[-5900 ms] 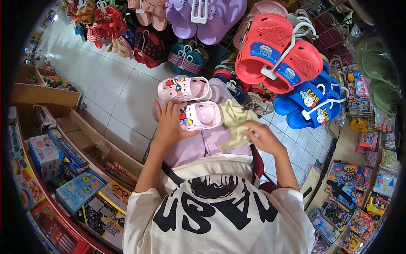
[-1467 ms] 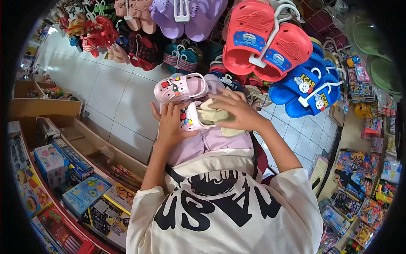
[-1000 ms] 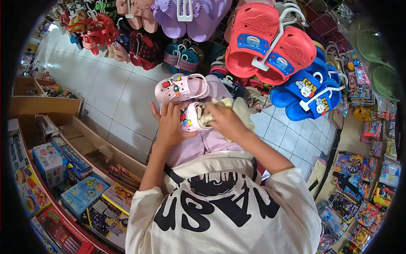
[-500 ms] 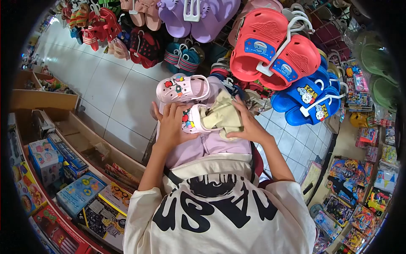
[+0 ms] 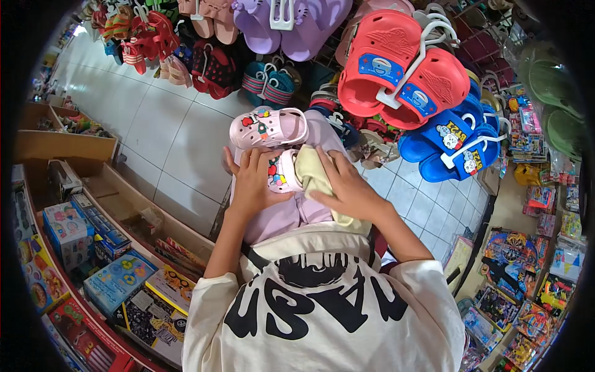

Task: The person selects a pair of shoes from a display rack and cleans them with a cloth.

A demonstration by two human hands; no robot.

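A pale pink clog (image 5: 277,177) with colourful charms lies across my lap, gripped round its toe end by my left hand (image 5: 251,184). My right hand (image 5: 352,193) presses a pale yellow cloth (image 5: 312,168) against the heel end of that clog, fingers on top and thumb below. The cloth covers the heel opening, so the inside is hidden. Just beyond it, the matching pink clog (image 5: 249,130) rests on my lilac trousers (image 5: 273,222), its strap toward the right and neither hand on it.
Red clogs (image 5: 378,65) and blue slippers (image 5: 437,155) hang close at the upper right. Purple slippers (image 5: 304,34) hang ahead. Shelves with boxed toys (image 5: 118,282) stand to my left, packaged toys (image 5: 511,257) to my right. White floor tiles (image 5: 155,127) lie beyond.
My right hand has moved left with the cloth, from beside the clog up against its heel end. The cloth is now more bunched. My left hand stays on the clog.
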